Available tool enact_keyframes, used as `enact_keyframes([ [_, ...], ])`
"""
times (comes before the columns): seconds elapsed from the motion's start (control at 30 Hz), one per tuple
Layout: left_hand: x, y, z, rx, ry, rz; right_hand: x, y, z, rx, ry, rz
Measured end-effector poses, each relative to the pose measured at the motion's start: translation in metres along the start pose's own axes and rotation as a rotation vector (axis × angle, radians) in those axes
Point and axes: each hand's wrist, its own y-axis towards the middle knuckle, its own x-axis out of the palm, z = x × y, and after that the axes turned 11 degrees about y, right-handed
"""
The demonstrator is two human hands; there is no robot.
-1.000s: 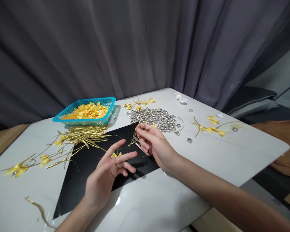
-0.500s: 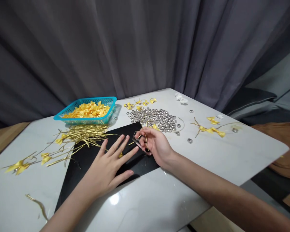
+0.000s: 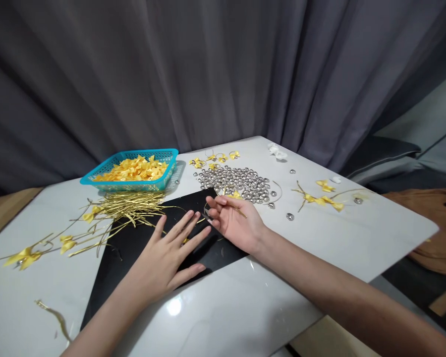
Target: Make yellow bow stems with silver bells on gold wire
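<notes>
My left hand (image 3: 169,258) lies palm down on a black mat (image 3: 130,248), its fingers spread and holding nothing. A bit of yellow ribbon (image 3: 186,240) shows between those fingers, mostly hidden. To its right, my right hand (image 3: 238,220) is turned palm up, thumb and fingertips pinched on a thin gold cord (image 3: 241,213) that lies across the palm. A small metal tool with a dark tip (image 3: 206,214) sits under the right fingers. The rest of it is covered, so whether the hand holds it too is unclear. Thin wire runs near the fingertips.
Yellow ribbon bows fill a blue basket (image 3: 130,186) at the back left. Gold cords (image 3: 134,206) are piled before it. Many silver beads (image 3: 241,181) spread behind my right hand. Loose bows (image 3: 323,200) with cords lie right, others (image 3: 24,257) left. A grey curtain (image 3: 215,74) hangs behind.
My right hand has opened slightly and turned more palm up. The cord, earlier standing curved by the fingers, now lies across the palm, and the tool shows less. My left hand stays put.
</notes>
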Motion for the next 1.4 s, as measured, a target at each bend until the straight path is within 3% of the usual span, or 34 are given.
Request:
enact_keyframes([
  [0.2,0.0,-0.001,0.001,-0.033,-0.077,0.011,0.0,-0.003,0.002,0.06,0.022,-0.137],
  [0.37,-0.003,0.001,0.001,-0.019,0.006,-0.035,-0.003,-0.003,0.008,0.004,-0.053,-0.273],
  [0.83,-0.003,0.001,0.006,-0.084,-0.04,-0.026,-0.003,-0.004,0.011,-0.009,-0.082,-0.263],
  [1.07,-0.015,0.001,0.028,-0.195,-0.356,0.085,-0.002,-0.005,0.011,-0.027,-0.178,-0.278],
  [1.23,-0.025,0.007,0.041,-0.304,-0.681,0.017,-0.001,-0.007,0.011,0.051,-0.1,-0.356],
  [1.4,-0.029,0.01,0.044,-0.34,-0.809,0.015,-0.003,-0.006,0.013,0.112,-0.063,-0.375],
])
